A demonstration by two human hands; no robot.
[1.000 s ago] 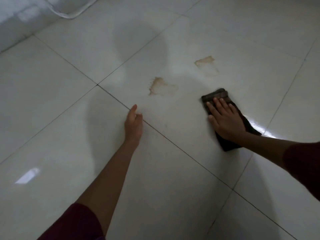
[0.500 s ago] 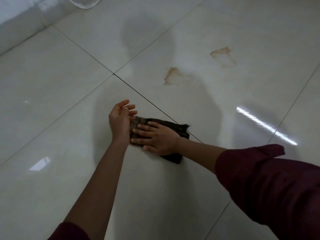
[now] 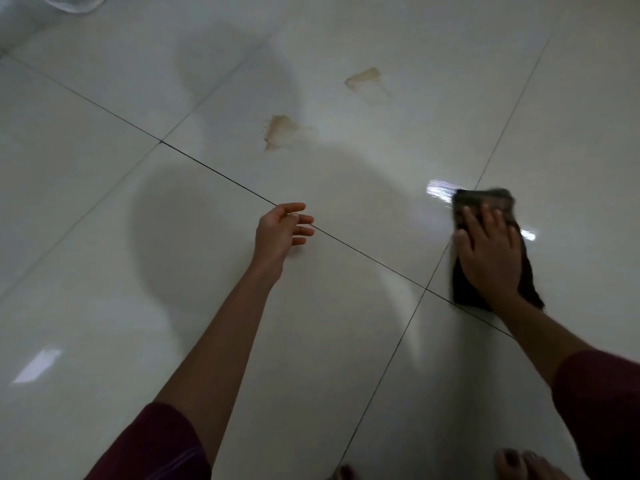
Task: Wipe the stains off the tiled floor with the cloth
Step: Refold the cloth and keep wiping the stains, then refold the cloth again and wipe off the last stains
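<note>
A dark brown cloth (image 3: 468,293) lies flat on the glossy white tiled floor (image 3: 104,237) at the right, over a grout joint. My right hand (image 3: 488,251) presses down on it, palm flat, fingers spread. My left hand (image 3: 282,232) hovers just above the floor at the centre, fingers loosely apart, holding nothing. Two brownish stains mark the tile farther away: a near stain (image 3: 280,131) beyond my left hand and a far stain (image 3: 363,77) to its upper right. Neither hand touches a stain.
Dark grout lines cross the floor diagonally. Bare toes (image 3: 519,467) show at the bottom right edge. A pale curved object (image 3: 69,3) sits at the top left edge beside a wall base. Bright light reflections glint near the cloth.
My right hand has swept the cloth from beside my left hand far to the right. My left hand has opened its fingers and stayed near the centre grout line.
</note>
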